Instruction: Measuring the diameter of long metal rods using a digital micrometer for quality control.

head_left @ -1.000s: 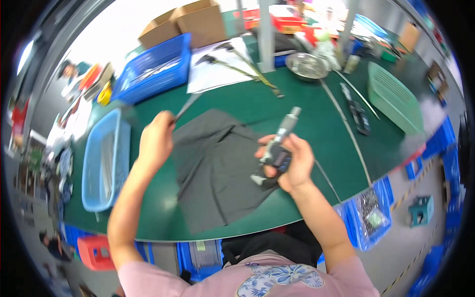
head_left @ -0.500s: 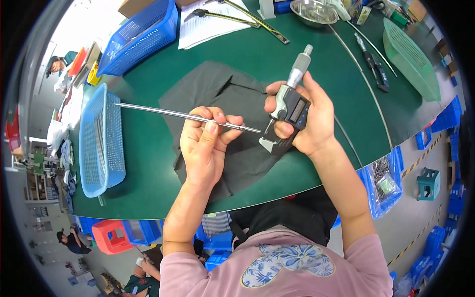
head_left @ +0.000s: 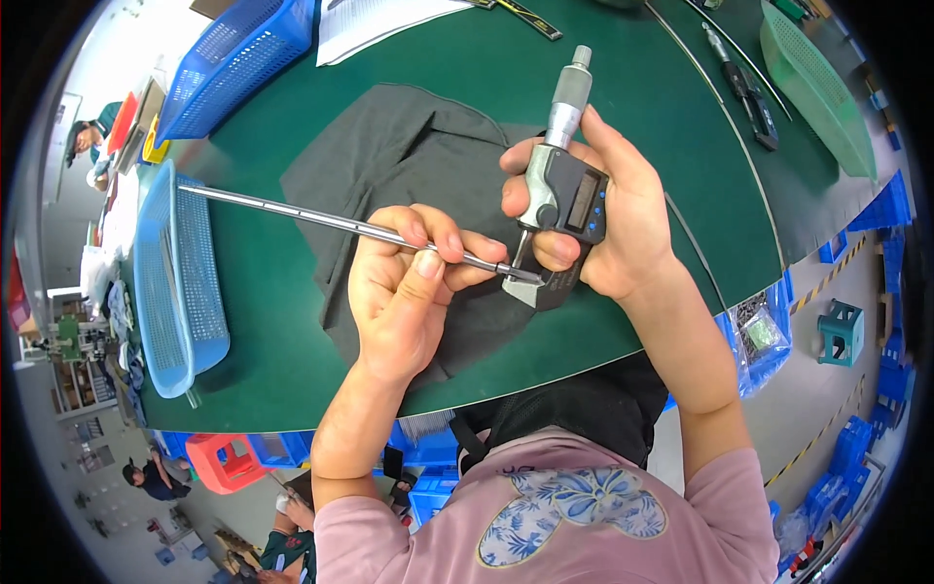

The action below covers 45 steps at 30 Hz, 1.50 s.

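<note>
My left hand (head_left: 413,287) pinches a long, thin metal rod (head_left: 292,209) between thumb and fingers. The rod slants from upper left down to the right, and its stepped right end sits in the jaw gap of a digital micrometer (head_left: 559,195). My right hand (head_left: 628,214) is wrapped round the micrometer's frame, with the knurled thimble pointing up and the small display facing me. Whether both measuring faces touch the rod I cannot tell. Beneath both hands a dark grey cloth (head_left: 389,146) lies wrinkled on the green table (head_left: 263,321).
A light blue basket (head_left: 219,292) holding rods stands at the left, with a darker blue basket (head_left: 233,68) behind it. Papers (head_left: 379,24) lie at the back. On the right are a second micrometer (head_left: 747,97) and a green basket (head_left: 817,92). Other people are in the background.
The rod's right end has moved down and right into the micrometer's jaw gap; before, it was beside the gap. The head view has shifted, so the table's back items sit higher.
</note>
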Each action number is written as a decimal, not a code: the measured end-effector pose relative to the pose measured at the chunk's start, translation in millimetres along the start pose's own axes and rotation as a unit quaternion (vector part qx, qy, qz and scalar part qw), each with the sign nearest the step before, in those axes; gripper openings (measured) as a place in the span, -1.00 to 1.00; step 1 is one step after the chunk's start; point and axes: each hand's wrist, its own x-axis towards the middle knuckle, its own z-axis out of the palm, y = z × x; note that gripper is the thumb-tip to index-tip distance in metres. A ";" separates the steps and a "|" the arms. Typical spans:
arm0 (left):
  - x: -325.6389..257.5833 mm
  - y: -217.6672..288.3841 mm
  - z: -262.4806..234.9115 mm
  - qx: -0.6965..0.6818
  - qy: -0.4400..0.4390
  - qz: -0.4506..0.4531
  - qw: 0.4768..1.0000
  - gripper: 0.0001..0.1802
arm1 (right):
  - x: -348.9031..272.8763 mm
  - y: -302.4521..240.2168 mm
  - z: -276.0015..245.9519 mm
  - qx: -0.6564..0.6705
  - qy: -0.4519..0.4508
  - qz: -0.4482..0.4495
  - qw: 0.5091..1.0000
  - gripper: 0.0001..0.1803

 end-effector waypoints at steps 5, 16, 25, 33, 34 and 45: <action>0.1 0.5 0.8 0.004 -0.002 0.002 1.000 -0.87 | -0.7 -0.2 2.9 -0.006 0.008 -0.002 1.000 -0.38; 0.2 0.7 1.9 0.017 -0.026 0.005 1.000 -0.87 | -1.1 -1.5 4.5 0.011 0.006 0.022 1.000 -0.38; -0.8 0.7 2.9 0.025 -0.017 0.007 1.000 -0.87 | 0.0 -0.6 2.4 0.006 0.001 0.014 1.000 -0.36; -0.5 0.9 1.4 0.026 -0.020 0.006 0.999 -0.87 | -0.5 -0.4 5.0 -0.005 0.011 0.003 1.000 -0.32; -0.6 1.2 1.6 0.027 -0.020 0.005 0.999 -0.87 | -0.4 0.0 5.0 0.006 0.009 0.007 1.000 -0.31; -1.3 3.1 5.0 0.036 -0.020 0.002 0.999 -0.86 | -1.3 0.7 5.0 -0.015 0.017 -0.010 1.000 -0.34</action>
